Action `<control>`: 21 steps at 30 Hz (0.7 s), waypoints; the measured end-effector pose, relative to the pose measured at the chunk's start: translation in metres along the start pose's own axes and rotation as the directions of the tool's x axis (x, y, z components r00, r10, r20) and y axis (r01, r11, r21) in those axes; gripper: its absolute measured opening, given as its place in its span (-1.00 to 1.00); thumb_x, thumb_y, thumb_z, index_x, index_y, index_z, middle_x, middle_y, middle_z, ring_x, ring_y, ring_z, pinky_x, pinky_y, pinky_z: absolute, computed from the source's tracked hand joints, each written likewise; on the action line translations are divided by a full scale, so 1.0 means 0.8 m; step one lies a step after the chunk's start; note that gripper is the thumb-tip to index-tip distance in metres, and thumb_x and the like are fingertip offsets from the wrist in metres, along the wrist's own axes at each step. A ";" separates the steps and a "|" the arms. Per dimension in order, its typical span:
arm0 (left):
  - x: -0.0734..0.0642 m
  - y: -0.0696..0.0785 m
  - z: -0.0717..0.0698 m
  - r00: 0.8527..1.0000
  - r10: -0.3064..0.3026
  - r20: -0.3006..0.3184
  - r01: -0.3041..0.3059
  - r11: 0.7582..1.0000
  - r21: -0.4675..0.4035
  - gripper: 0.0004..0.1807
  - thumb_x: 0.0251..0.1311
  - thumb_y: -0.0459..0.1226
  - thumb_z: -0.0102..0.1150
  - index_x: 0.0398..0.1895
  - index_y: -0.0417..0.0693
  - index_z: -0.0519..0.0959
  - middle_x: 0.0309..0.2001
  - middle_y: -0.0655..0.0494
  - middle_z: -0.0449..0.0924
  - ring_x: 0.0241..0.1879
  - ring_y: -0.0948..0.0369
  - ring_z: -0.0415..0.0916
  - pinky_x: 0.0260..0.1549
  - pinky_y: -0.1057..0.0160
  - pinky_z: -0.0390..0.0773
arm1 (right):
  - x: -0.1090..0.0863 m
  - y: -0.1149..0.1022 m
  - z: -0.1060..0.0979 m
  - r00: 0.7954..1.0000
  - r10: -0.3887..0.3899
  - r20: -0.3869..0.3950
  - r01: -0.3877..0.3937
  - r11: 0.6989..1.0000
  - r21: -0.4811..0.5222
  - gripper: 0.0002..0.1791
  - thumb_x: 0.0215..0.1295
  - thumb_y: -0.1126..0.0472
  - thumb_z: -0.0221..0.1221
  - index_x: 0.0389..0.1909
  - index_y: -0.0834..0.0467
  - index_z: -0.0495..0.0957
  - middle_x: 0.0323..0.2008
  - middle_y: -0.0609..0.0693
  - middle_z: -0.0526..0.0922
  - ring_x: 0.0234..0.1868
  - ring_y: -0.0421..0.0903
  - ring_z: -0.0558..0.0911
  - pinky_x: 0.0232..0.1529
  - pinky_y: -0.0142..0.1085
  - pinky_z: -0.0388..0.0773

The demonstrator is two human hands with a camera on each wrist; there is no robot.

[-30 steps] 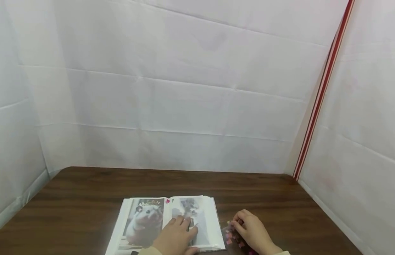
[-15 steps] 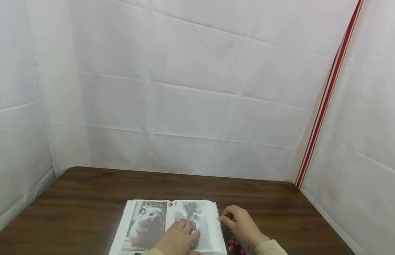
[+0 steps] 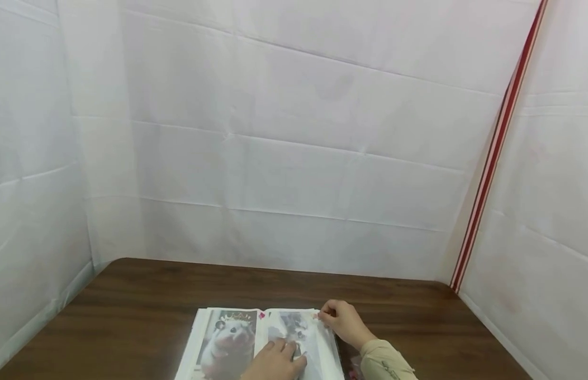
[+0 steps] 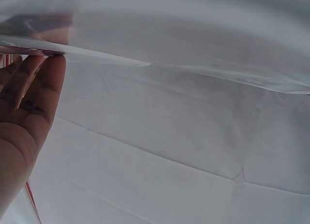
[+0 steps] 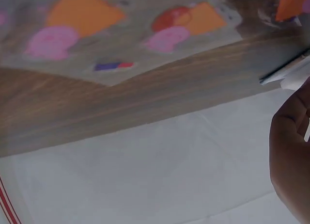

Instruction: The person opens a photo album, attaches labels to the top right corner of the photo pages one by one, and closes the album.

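Head view: open album (image 3: 262, 331) with a photo (image 3: 227, 345) on each page.

Left hand (image 4: 24, 117) right up close, fingers extended, fingertips (image 4: 55, 69) touching a glossy page (image 4: 193, 40) that stretches away past them, shiny and blurred, a darker patch right at the contact! Beyond the hand, creased white sheeting (image 4: 160, 122), and just beside its heel, a slim red-striped band (image 4: 31, 200).
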State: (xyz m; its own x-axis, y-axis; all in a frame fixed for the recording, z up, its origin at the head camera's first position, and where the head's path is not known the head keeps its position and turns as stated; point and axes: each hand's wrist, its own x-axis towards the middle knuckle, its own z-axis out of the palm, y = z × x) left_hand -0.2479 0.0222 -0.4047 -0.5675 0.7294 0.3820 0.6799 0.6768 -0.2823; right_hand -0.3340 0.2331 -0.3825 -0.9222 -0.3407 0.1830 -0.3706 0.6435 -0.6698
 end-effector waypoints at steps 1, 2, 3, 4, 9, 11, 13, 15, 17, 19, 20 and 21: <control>-0.001 -0.001 0.001 1.000 0.007 -0.014 -0.007 1.000 0.010 -0.42 0.06 0.34 -0.26 -0.13 0.22 0.50 -0.21 0.16 0.55 -0.23 0.18 0.49 -0.29 0.27 0.52 | 0.003 0.000 0.002 1.000 0.011 -0.002 -0.011 1.000 0.001 -0.82 0.21 0.13 0.10 -0.42 0.17 0.50 -0.52 -0.01 0.55 -0.53 -0.18 0.49 -0.59 -0.40 0.41; -0.001 -0.001 0.002 0.999 0.015 -0.031 -0.014 1.000 0.022 -0.44 0.07 0.32 -0.25 -0.13 0.23 0.50 -0.23 0.16 0.54 -0.25 0.19 0.49 -0.30 0.28 0.51 | 0.006 0.000 0.005 1.000 0.020 -0.007 -0.020 1.000 0.000 -0.83 0.21 0.14 0.10 -0.41 0.17 0.50 -0.51 -0.01 0.55 -0.52 -0.18 0.50 -0.59 -0.41 0.42; -0.001 -0.002 0.003 0.999 0.020 -0.039 -0.019 1.000 0.024 -0.45 0.07 0.32 -0.25 -0.14 0.22 0.50 -0.24 0.17 0.54 -0.26 0.19 0.49 -0.31 0.29 0.51 | 0.009 0.001 0.006 1.000 0.026 -0.011 -0.026 1.000 0.000 -0.84 0.21 0.14 0.10 -0.41 0.17 0.51 -0.51 -0.01 0.55 -0.52 -0.18 0.50 -0.58 -0.40 0.42; -0.002 -0.002 0.003 0.999 0.024 -0.045 -0.023 0.999 0.024 -0.46 0.08 0.31 -0.25 -0.15 0.22 0.50 -0.24 0.17 0.54 -0.27 0.20 0.49 -0.32 0.30 0.51 | 0.011 0.001 0.008 0.999 0.032 -0.015 -0.032 0.999 -0.004 -0.85 0.22 0.15 0.09 -0.41 0.17 0.51 -0.51 -0.02 0.55 -0.53 -0.18 0.49 -0.58 -0.40 0.42; -0.002 -0.001 0.007 0.997 0.039 -0.064 -0.038 0.999 0.022 -0.46 0.10 0.31 -0.28 -0.18 0.20 0.49 -0.25 0.19 0.53 -0.26 0.21 0.48 -0.33 0.31 0.50 | 0.018 0.003 0.012 0.999 0.029 -0.036 -0.030 0.999 -0.043 -0.86 0.22 0.17 0.08 -0.41 0.16 0.52 -0.52 -0.04 0.53 -0.56 -0.21 0.42 -0.61 -0.40 0.38; -0.001 0.001 0.007 0.998 0.039 -0.052 -0.038 0.999 0.024 -0.45 0.11 0.31 -0.30 -0.17 0.21 0.49 -0.24 0.20 0.53 -0.25 0.21 0.48 -0.31 0.31 0.50 | 0.019 0.002 0.013 0.999 0.024 -0.046 -0.027 0.998 -0.065 -0.86 0.22 0.17 0.08 -0.42 0.16 0.52 -0.53 -0.05 0.52 -0.58 -0.22 0.39 -0.63 -0.42 0.35; -0.001 0.001 0.005 0.999 0.030 -0.020 -0.030 0.999 0.014 -0.45 0.10 0.32 -0.31 -0.14 0.22 0.47 -0.23 0.20 0.51 -0.24 0.22 0.47 -0.31 0.31 0.49 | 0.021 0.002 0.015 0.998 0.023 -0.056 -0.027 0.996 -0.084 -0.87 0.21 0.17 0.09 -0.43 0.15 0.51 -0.53 -0.06 0.51 -0.59 -0.23 0.36 -0.64 -0.42 0.32; -0.001 0.002 0.003 1.000 0.023 -0.007 -0.023 1.000 0.016 -0.45 0.11 0.32 -0.31 -0.13 0.23 0.47 -0.22 0.20 0.51 -0.23 0.22 0.46 -0.30 0.31 0.48 | 0.023 0.001 0.017 0.998 0.028 -0.059 -0.033 0.995 -0.097 -0.88 0.21 0.17 0.09 -0.43 0.14 0.51 -0.53 -0.07 0.50 -0.60 -0.23 0.35 -0.65 -0.43 0.32; -0.002 0.003 0.001 1.000 0.011 -0.001 -0.011 1.000 0.028 -0.46 0.10 0.32 -0.31 -0.11 0.24 0.46 -0.20 0.19 0.51 -0.22 0.21 0.46 -0.28 0.31 0.48 | 0.025 0.000 0.018 0.998 0.030 -0.058 -0.036 0.994 -0.104 -0.88 0.22 0.17 0.09 -0.43 0.13 0.50 -0.54 -0.07 0.49 -0.60 -0.24 0.35 -0.65 -0.43 0.32; -0.003 0.003 0.000 1.000 0.003 -0.007 -0.002 0.999 0.052 -0.45 0.10 0.32 -0.30 -0.10 0.25 0.46 -0.19 0.18 0.51 -0.21 0.20 0.46 -0.26 0.30 0.48 | 0.028 -0.002 0.019 0.999 0.021 -0.050 -0.027 0.993 -0.114 -0.88 0.22 0.19 0.08 -0.44 0.14 0.48 -0.56 -0.07 0.47 -0.60 -0.23 0.35 -0.65 -0.43 0.32; -0.004 0.003 0.001 1.000 -0.001 -0.018 0.002 0.998 0.066 -0.45 0.09 0.32 -0.30 -0.10 0.26 0.46 -0.19 0.18 0.52 -0.21 0.20 0.47 -0.26 0.30 0.48 | 0.029 -0.002 0.020 0.999 0.011 -0.049 -0.017 0.992 -0.127 -0.89 0.21 0.20 0.09 -0.45 0.15 0.48 -0.57 -0.07 0.47 -0.61 -0.24 0.35 -0.65 -0.43 0.32; -0.005 0.003 0.002 1.000 -0.004 -0.029 0.006 0.997 0.081 -0.44 0.08 0.33 -0.29 -0.09 0.26 0.46 -0.18 0.18 0.52 -0.20 0.20 0.47 -0.26 0.30 0.48 | 0.031 -0.004 0.020 0.999 -0.003 -0.048 -0.004 0.990 -0.139 -0.88 0.21 0.21 0.09 -0.47 0.15 0.48 -0.58 -0.07 0.46 -0.61 -0.24 0.35 -0.65 -0.44 0.31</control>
State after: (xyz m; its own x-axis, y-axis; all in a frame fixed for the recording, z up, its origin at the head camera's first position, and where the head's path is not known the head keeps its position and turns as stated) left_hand -0.2449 0.0209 -0.4079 -0.5564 0.7237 0.4083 0.6366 0.6871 -0.3503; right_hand -0.3540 0.2115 -0.3878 -0.9254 -0.3090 0.2194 -0.3788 0.7339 -0.5639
